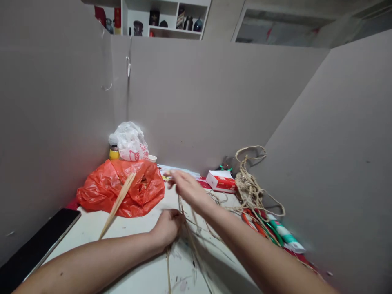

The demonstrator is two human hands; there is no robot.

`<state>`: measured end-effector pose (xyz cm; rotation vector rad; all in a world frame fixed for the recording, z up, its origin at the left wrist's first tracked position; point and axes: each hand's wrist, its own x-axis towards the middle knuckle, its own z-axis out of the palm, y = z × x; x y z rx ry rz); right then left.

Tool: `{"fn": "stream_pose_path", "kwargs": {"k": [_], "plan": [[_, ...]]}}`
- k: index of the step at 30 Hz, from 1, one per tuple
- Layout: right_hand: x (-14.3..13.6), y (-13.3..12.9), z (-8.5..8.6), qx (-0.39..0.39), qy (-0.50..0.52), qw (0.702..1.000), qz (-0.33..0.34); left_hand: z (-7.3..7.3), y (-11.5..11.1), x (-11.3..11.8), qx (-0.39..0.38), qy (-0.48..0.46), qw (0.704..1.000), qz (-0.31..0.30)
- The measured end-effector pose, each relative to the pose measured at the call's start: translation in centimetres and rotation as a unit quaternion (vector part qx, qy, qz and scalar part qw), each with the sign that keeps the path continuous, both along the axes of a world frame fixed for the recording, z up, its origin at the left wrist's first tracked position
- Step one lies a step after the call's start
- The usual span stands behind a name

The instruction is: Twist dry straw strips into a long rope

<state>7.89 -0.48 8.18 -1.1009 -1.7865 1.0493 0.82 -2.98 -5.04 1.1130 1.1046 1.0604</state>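
Note:
My left hand (168, 226) is low over the white tabletop, its thumb and fingers pinched together on thin tan fibre strands (196, 245). Some strands run from it toward the near edge, and one hangs below the wrist. Above and slightly right of it, my right hand (185, 185) is raised with its fingers stretched out to the left, slightly blurred. I see nothing between those fingers; a strand passes just beneath them. A flat bundle of pale straw-like fibre (119, 202) leans on a crumpled red plastic bag (101, 183) to the left.
A heap of twisted rope (249, 185) lies at the right, near a red-and-white box (221, 181), red-handled tool (252, 220) and green-and-white tube (286, 234). At left are a black phone-like slab (39, 245), white plastic bag (130, 141) and yellow jar (114, 153). Grey partitions (190, 98) enclose the table.

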Motion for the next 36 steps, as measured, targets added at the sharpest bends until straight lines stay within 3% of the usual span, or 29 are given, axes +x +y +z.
{"fn": "stream_pose_path", "kwargs": {"k": [2, 4, 8, 11, 20, 26, 32, 36], "plan": [[4.0, -0.2, -0.3, 0.021, -0.003, 0.998, -0.057, 0.3, -0.2, -0.1, -0.018, -0.013, 0.999, -0.024], [7.3, -0.9, -1.2, -0.022, -0.012, 0.997, -0.074, 0.8, -0.3, -0.2, -0.032, -0.032, 0.998, -0.040], [10.4, -2.7, -3.8, -0.137, 0.009, 0.988, -0.067, 1.9, -0.5, -0.3, -0.056, -0.038, 0.996, -0.060], [10.3, -3.6, -5.4, -0.146, 0.019, 0.988, -0.046, 2.0, -0.5, -0.3, -0.060, -0.027, 0.995, -0.070], [8.6, -3.1, -8.9, -0.038, -0.027, 0.996, -0.078, 1.7, -0.2, -0.5, -0.059, -0.022, 0.995, -0.081], [8.7, -2.8, -10.1, 0.056, -0.089, 0.990, -0.097, 1.8, -0.1, -0.4, -0.064, -0.021, 0.994, -0.083], [8.8, -2.9, -11.1, -0.014, -0.073, 0.995, -0.060, 2.2, -0.2, -0.2, -0.058, -0.002, 0.995, -0.084], [9.0, -2.8, -10.9, 0.025, -0.129, 0.991, -0.033, 2.0, -0.2, -0.3, -0.064, 0.005, 0.993, -0.100]]}}
